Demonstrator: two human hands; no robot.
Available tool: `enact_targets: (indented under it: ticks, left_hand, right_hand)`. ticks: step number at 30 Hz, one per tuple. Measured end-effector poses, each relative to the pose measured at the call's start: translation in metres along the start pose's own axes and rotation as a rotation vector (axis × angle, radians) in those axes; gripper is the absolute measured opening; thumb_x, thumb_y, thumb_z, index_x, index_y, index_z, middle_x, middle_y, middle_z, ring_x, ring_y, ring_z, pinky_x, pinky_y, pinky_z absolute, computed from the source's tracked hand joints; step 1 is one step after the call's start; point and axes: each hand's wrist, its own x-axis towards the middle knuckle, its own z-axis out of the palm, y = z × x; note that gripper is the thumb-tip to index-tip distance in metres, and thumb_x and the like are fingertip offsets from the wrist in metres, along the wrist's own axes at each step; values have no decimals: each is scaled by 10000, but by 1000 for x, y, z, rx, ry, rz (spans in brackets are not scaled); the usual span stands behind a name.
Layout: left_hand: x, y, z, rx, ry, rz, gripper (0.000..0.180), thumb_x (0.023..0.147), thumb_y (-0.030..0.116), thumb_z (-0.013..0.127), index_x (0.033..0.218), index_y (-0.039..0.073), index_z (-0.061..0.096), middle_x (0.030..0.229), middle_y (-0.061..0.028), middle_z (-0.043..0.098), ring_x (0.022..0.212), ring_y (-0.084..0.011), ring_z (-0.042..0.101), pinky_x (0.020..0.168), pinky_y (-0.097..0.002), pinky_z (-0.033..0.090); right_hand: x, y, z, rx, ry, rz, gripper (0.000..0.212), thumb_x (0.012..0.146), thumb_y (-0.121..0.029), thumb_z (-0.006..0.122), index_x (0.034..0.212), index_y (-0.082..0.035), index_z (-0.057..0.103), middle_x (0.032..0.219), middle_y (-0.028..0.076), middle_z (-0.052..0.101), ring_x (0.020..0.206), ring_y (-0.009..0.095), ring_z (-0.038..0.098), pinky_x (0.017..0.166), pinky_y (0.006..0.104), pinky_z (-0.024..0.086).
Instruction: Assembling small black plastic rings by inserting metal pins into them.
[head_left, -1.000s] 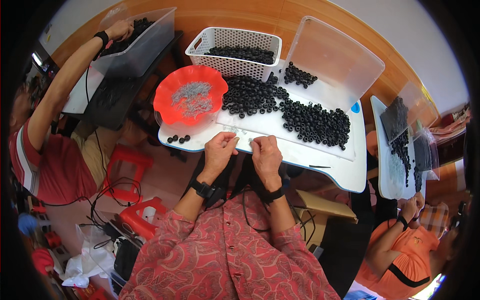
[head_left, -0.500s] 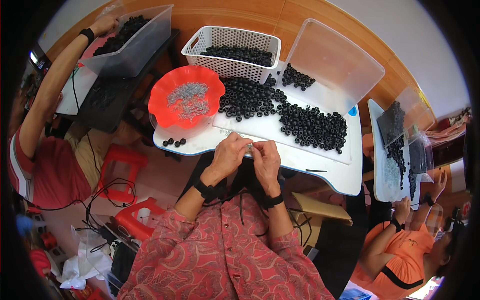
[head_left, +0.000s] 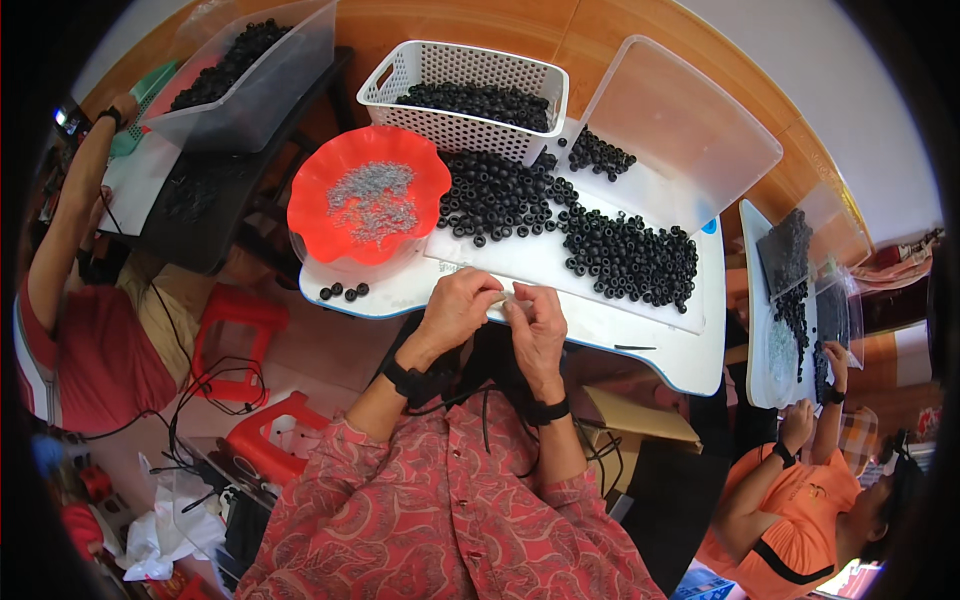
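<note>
— What do I have on the desk [head_left: 640, 345], biggest things first?

— One white desk. At its far right corner I see one clear plastic lid [head_left: 685, 125] standing tilted; at the far edge, one white slotted basket [head_left: 462, 85] of black rings; on the left edge, one red wavy-rimmed bowl [head_left: 368, 205] holding small grey metal bits. One white board [head_left: 560, 265] lies across the middle.

— And the rings?

— Three loose groups on the board: a big pile [head_left: 495, 195] beside the bowl, a second pile [head_left: 630, 258] toward the right edge, a small cluster [head_left: 598, 155] by the lid. Too many to count. At the near left corner, three or four single rings [head_left: 342, 291] lie apart.

— My hands?

— Two, at the near edge, touching each other. My left hand [head_left: 458, 310] is curled, fingers closed; my right hand [head_left: 537, 325] pinches against it. Something tiny sits between the fingertips, but I cannot tell what it is. Each wrist wears one black band.
</note>
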Motion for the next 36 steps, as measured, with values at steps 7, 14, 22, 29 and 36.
enact_targets:
  ticks: [7, 14, 22, 29, 36]
  left_hand:
    - [0, 6, -1, -218, -1, -174, 123, 939, 78, 647, 982, -24, 699, 873, -43, 645, 605, -55, 601, 525, -193, 506]
    - [4, 4, 9, -212, -23, -108, 125, 935, 62, 652, 1008, -13, 720, 913, -39, 644, 610, -54, 598, 539, -189, 507]
    - [7, 7, 9, -286, -54, -153, 117, 937, 51, 648, 1004, 0, 729, 895, -22, 637, 617, -46, 595, 546, -182, 507]
    - [7, 4, 11, -220, -52, -159, 122, 956, 82, 623, 993, -2, 702, 846, -31, 653, 596, -61, 593, 536, -206, 504]
    - [8, 0, 13, -156, -20, -135, 143, 975, 117, 598, 963, -7, 669, 759, -42, 645, 561, -76, 585, 517, -234, 484]
  right_hand:
    - [3, -1, -3, -46, -48, 41, 95, 955, -109, 615, 970, -37, 675, 865, 115, 608, 751, 263, 626, 666, 362, 489]
    - [3, 5, -4, 21, -57, 94, 102, 958, -107, 610, 923, -15, 635, 836, 106, 586, 699, 240, 589, 641, 343, 471]
    - [5, 8, -9, 293, -80, 269, 83, 958, -65, 612, 909, 2, 614, 792, 32, 561, 660, 87, 534, 589, 252, 444]
    - [4, 5, -9, 269, -101, 296, 64, 956, -47, 608, 913, 0, 610, 804, 32, 563, 660, 90, 533, 597, 248, 451]
    - [6, -2, -10, 215, -119, 225, 66, 973, -49, 588, 963, 7, 624, 854, 50, 566, 657, 110, 542, 600, 254, 455]
